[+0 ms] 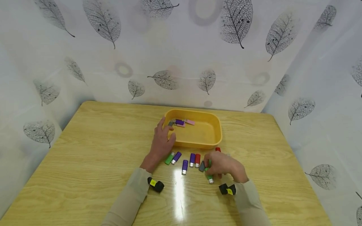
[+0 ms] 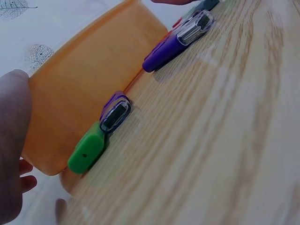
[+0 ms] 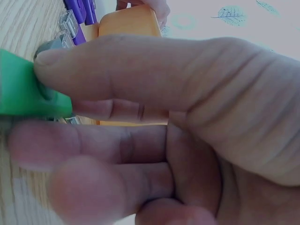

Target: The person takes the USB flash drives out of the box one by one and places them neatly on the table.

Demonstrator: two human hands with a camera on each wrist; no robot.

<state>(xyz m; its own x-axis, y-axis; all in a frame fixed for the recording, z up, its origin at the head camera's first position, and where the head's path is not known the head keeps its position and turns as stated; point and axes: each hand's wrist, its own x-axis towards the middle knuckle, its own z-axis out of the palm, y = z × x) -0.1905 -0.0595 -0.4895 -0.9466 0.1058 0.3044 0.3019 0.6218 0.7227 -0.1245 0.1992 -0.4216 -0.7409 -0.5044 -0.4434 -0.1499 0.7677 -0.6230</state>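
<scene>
My left hand [image 1: 161, 142] grips the left end of a yellow plastic tray [image 1: 195, 145], its thumb and fingers at the rim. With the thumb and fingers of my right hand [image 1: 223, 164] I pinch a green USB flash drive [image 3: 21, 86] low over the table; the fingers partly hide it in the head view. Beside that hand lie a grey flash drive [image 1: 201, 166], a red flash drive [image 1: 197, 159] and a purple flash drive [image 1: 192, 158]. Another purple flash drive [image 1: 184, 165] is nearer the front. Close to my left wrist, a green flash drive [image 1: 169, 158] rests against a purple one [image 1: 176, 156].
Inside the tray's far left corner lie a purple flash drive [image 1: 179, 121], a pink one [image 1: 190, 122] and a grey one [image 1: 170, 123], among others. Another red drive [image 1: 217, 149] shows behind my right hand. A leaf-patterned curtain [image 1: 181, 56] hangs behind the wooden table [image 1: 113, 141].
</scene>
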